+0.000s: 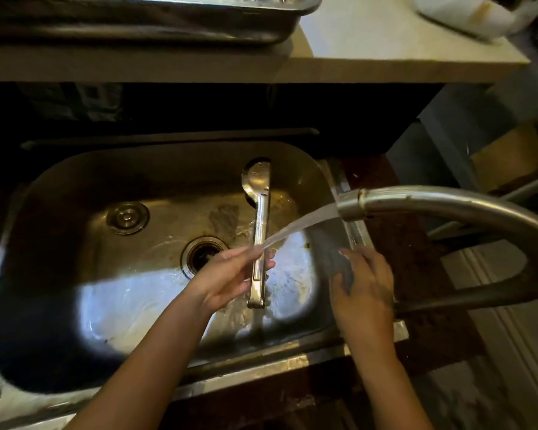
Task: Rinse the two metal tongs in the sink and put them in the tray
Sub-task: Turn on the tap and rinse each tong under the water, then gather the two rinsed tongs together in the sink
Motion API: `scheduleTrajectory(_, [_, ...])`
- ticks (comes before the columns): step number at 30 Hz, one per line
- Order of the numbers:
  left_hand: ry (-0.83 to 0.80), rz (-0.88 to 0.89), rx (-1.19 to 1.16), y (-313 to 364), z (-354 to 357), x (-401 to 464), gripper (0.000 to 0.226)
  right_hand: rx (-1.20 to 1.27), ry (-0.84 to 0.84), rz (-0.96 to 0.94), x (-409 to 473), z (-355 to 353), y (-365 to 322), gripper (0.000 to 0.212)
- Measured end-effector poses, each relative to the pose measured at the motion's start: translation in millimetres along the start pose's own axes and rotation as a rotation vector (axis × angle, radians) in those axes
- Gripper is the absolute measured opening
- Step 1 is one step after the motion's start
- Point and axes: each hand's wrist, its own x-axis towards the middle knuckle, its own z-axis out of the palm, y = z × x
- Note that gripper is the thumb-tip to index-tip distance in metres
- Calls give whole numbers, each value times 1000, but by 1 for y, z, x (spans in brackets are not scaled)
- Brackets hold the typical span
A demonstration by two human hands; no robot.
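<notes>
Head view, single frame. Left hand (230,276) holds one pair of metal tongs (260,234) over the sink (295,344), fingers curled round the shaft near the hinged end; spoon-shaped tips point away, toward the far wall of the basin. Water stream (298,228) from the faucet (416,200) strikes the shaft just above the fingers. Right hand (365,283) rests against the right inner wall of the sink, fingers loosely bent; a greyish shape under the fingers, cannot tell whether it is gripped or what it is. Second pair of tongs not identifiable here. Drain (204,254) open, sink floor wet. Tray (156,18) sits on the upper worktop (370,51) beyond the sink, well apart from the hands.

Judgement: rinse step for the first pair, in progress. Next move likely calls for turning the tongs so the tips pass under the stream, then a lift up and forward to the tray, shaking off drips first.
</notes>
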Motion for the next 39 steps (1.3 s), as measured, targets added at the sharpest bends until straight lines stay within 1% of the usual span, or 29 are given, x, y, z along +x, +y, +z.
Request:
scheduleTrajectory(2, [4,2,-48,1,-1,1,33,93,-5,36,1,-3,-4,33])
scheduleTrajectory(5, [-2,20,-103,5,-3,3,38,244,-45,10,-3,-7,-12,29])
scheduleTrajectory(8, [-11,48,-114,6,-4,6,28,279,-49,-11,-12,-7,-16,26])
scheduleTrajectory(12, [9,65,-126,4,-1,8,21,237,15,-111,-28,-2,-14,26])
scheduleTrajectory(14, [24,71,-119,3,-1,7,24,172,33,-177,-36,1,-10,23])
scheduleTrajectory(17, [59,76,-85,2,1,3,30,129,61,-201,-38,2,-3,21])
scheduleTrajectory(19, [80,97,-14,3,4,0,27,37,134,-257,-36,2,-6,22])
scheduleTrajectory(21, [123,135,113,4,8,-7,17,5,178,-335,-36,4,-13,24])
scheduleTrajectory(22, [149,162,173,3,9,-11,14,80,158,-316,-34,7,-19,22])
scheduleTrajectory(23, [179,195,224,2,10,-15,12,199,100,-242,-31,9,-25,20])
scheduleTrajectory(25, [251,270,308,0,12,-24,8,416,-79,-24,-17,15,-38,19])
scheduleTrajectory(27, [315,344,388,-4,14,-32,7,533,-270,175,-1,24,-47,17])
scheduleTrajectory(29, [329,409,479,-9,19,-41,11,605,-389,288,12,36,-54,18])
scheduleTrajectory(32, [338,502,670,-14,23,-54,22,552,-406,277,19,52,-61,12])
scheduleTrajectory(33, [352,510,712,-14,21,-57,22,541,-404,268,18,56,-61,12])
scheduleTrajectory(34, [366,500,720,-13,19,-60,18,550,-412,263,18,58,-61,12])
scheduleTrajectory(35, [382,471,695,-11,16,-62,9,567,-430,259,18,59,-62,12])
scheduleTrajectory(36, [389,430,654,-9,12,-63,8,579,-450,252,19,60,-62,10])
scheduleTrajectory(38, [351,351,561,-2,6,-66,18,607,-504,237,20,62,-66,5])
scheduleTrajectory(39, [317,313,526,3,2,-68,21,632,-540,224,20,62,-69,6])
